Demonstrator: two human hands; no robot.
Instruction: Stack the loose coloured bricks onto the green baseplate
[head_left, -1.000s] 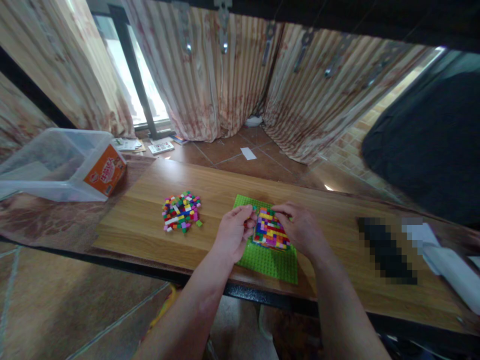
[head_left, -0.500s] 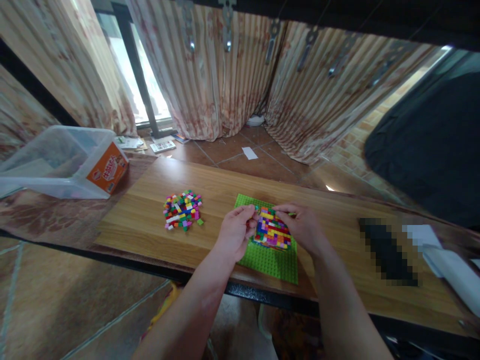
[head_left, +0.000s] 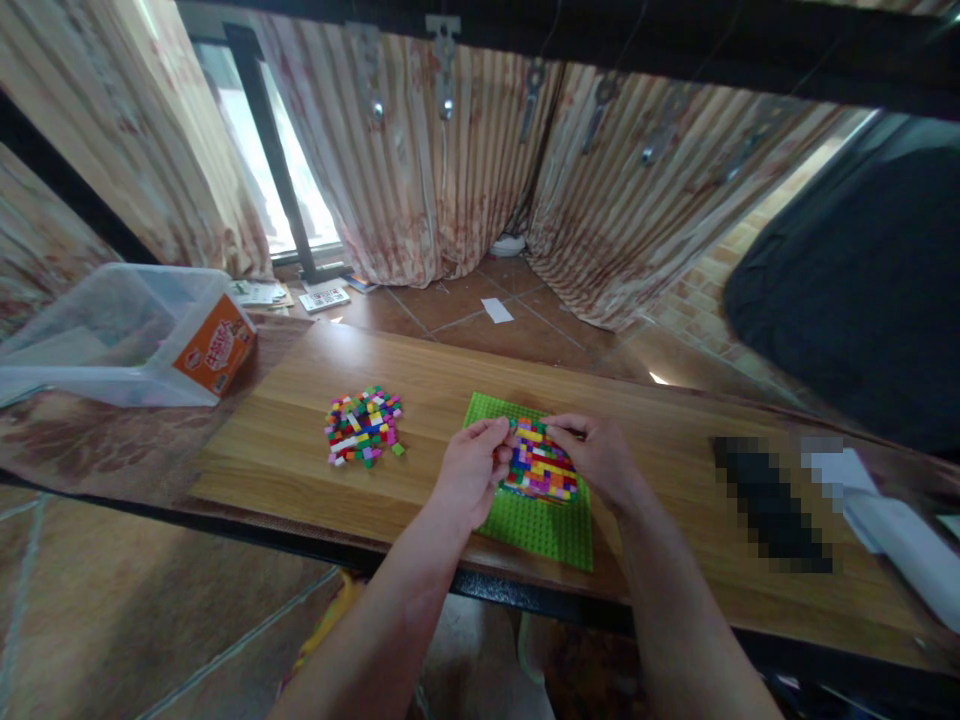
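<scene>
A multicoloured toy-brick build (head_left: 541,462) rises from a green studded baseplate (head_left: 551,540) on the wooden board. At its left side is my left hand (head_left: 474,465), fingers curled in and thumb against forefinger near the build's back left corner. Whatever that pinch holds is too small to make out. My right hand (head_left: 596,455) reaches in from the right, thumb and forefinger together at the build's back right edge. A bit of green shows by those fingertips, but I cannot tell whether it is a separate brick.
Loose small bricks (head_left: 364,425) lie heaped on the wooden board (head_left: 300,480) to the left. Beyond them stands a clear plastic box (head_left: 120,385) with an orange label. On the right are a blurred-out dark object (head_left: 772,505) and white papers (head_left: 896,530).
My right thumb and forefinger have come down closer against the build's back right edge. The left hand keeps nearly the same pose. The whole view has shifted slightly.
</scene>
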